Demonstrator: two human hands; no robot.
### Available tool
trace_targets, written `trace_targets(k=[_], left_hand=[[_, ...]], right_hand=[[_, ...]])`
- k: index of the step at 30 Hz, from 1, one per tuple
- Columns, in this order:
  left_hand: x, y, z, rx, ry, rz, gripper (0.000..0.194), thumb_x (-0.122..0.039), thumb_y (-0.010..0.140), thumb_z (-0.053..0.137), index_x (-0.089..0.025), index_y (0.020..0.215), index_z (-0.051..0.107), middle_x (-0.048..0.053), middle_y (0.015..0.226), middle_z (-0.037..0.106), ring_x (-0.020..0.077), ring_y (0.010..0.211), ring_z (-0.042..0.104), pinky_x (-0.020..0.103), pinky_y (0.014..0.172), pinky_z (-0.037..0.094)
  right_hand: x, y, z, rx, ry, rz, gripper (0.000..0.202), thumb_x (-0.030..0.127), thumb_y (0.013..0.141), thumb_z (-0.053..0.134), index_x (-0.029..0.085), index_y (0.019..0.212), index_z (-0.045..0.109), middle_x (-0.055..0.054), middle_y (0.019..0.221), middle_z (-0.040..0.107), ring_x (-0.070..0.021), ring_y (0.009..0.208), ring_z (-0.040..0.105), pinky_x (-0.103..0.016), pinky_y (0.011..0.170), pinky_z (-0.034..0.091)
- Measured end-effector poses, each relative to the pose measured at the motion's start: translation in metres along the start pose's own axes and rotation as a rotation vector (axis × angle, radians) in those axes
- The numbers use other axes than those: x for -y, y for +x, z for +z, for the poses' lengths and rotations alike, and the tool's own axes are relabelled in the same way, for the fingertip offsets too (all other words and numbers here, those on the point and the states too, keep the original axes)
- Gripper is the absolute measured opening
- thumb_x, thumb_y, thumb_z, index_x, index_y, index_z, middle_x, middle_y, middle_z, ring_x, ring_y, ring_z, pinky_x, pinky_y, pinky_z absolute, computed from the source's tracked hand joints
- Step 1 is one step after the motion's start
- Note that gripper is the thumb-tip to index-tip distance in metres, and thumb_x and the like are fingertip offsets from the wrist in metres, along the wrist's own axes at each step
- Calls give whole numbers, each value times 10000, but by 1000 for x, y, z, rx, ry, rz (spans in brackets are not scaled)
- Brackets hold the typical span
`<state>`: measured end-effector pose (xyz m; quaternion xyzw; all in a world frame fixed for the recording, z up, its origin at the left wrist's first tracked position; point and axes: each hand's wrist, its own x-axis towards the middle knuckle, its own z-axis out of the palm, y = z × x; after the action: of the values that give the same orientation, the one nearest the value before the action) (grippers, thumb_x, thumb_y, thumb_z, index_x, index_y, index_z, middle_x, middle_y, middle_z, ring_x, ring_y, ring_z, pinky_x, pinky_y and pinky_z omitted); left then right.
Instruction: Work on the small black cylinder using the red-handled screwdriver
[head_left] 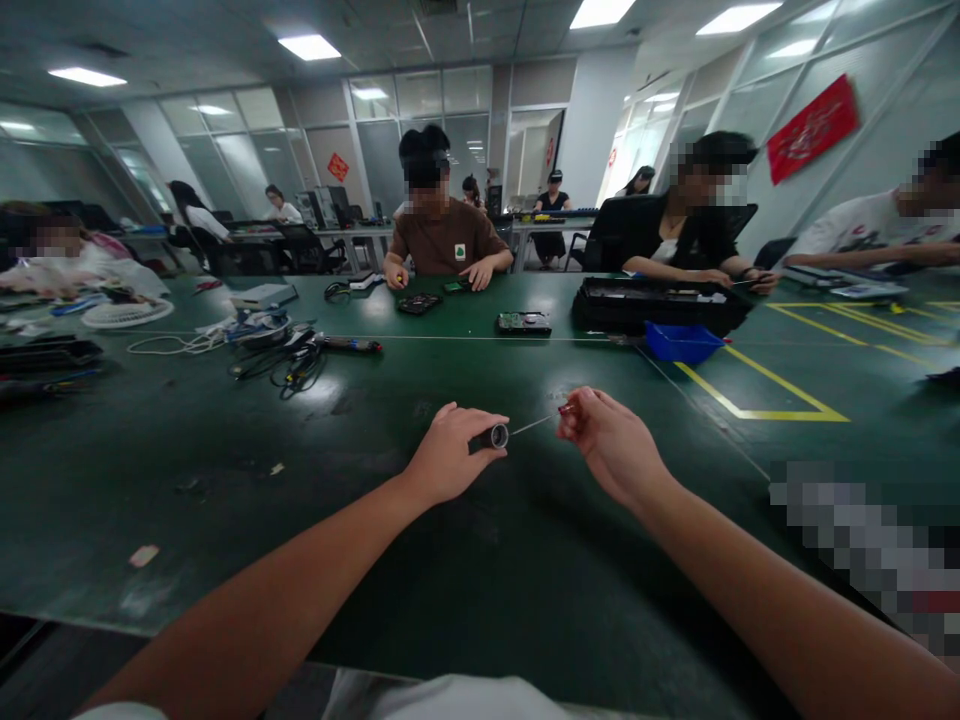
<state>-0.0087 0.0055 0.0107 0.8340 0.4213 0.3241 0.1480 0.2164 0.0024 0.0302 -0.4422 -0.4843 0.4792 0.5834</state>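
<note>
My left hand (450, 455) is closed round a short dark cylinder with a round, silver-rimmed end (499, 436), gripped between thumb and fingers above the green table. To its right, my right hand (607, 440) pinches a screwdriver by what shows as a dark red handle. The screwdriver's thin metal shaft (532, 425) points left, and its tip reaches the edge of the cylinder. Whether the tip touches it or passes behind, I cannot tell. My fingers hide most of the handle and the far side of the cylinder.
On the green table (300, 540) lie a tangle of cables (300, 362), a hard drive (524, 323), a blue bin (684, 342), a long black casing (664, 302) and a white fan cover (127, 311). Yellow tape (795, 414) marks the right side. Several people sit around.
</note>
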Motion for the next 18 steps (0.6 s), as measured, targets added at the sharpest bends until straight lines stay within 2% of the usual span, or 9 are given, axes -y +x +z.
trace_targets(k=[4,9,13,18], left_hand=[[1,1,0,9,-23,-24,393,-292,841,746,-271,1221,647,37,1226,688,236,1157,601,547,1166,264],[1,1,1,7,-45,-20,404,-311,844,744,-270,1233,640,45,1230,687,242,1159,601,540,1163,266],[0,1,1,14,-46,-40,404,-339,856,728,-271,1243,634,47,1237,684,247,1172,595,538,1167,256],[-1,1,1,3,-42,-49,405,-353,856,727,-268,1241,637,45,1213,692,243,1137,609,521,1145,293]], right_hand=[[-3,-4,2,-5,-108,-97,274,483,908,544,210,897,571,-22,805,604,-163,677,585,-344,671,516],[0,-15,5,19,-321,-270,234,436,961,500,212,955,570,-23,790,627,-176,719,597,-355,715,501],[5,-20,4,32,-443,-309,229,414,982,485,204,992,576,-25,800,640,-183,748,611,-353,722,486],[5,-23,4,18,-488,-323,241,423,992,474,205,1009,575,-31,821,651,-186,754,620,-356,726,485]])
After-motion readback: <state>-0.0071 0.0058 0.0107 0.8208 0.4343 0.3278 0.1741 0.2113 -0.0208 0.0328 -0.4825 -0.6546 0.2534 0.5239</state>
